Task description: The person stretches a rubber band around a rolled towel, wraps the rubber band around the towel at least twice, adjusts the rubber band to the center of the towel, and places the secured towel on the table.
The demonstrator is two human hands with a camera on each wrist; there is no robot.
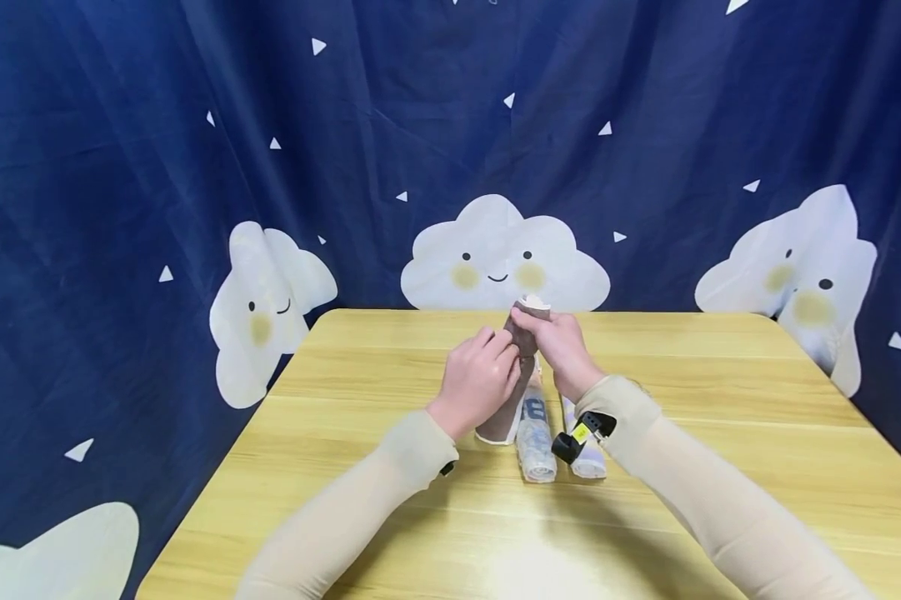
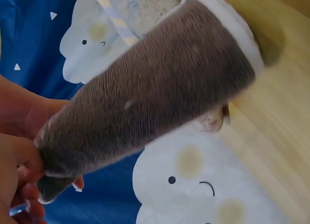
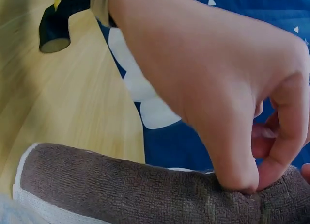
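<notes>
A brown rolled towel (image 1: pixel 504 417) with white edging slants between my two hands above the table. My right hand (image 1: pixel 563 346) pinches it near its far end; in the right wrist view, thumb and fingers press a crease into the pile of the brown roll (image 3: pixel 121 185). My left hand (image 1: pixel 480 375) grips the same towel just below, its fingers curled. In the left wrist view the wide end of the towel (image 2: pixel 169 78) points away from the hands, and its narrow end is partly hidden by fingers.
A white rolled towel with blue markings (image 1: pixel 536 450) lies on the wooden table (image 1: pixel 330 450) just right of the brown one. Beside it, a pale lilac and white roll (image 1: pixel 588 462) is partly hidden under my right wrist. A blue cloud-printed curtain (image 1: pixel 390 108) hangs behind.
</notes>
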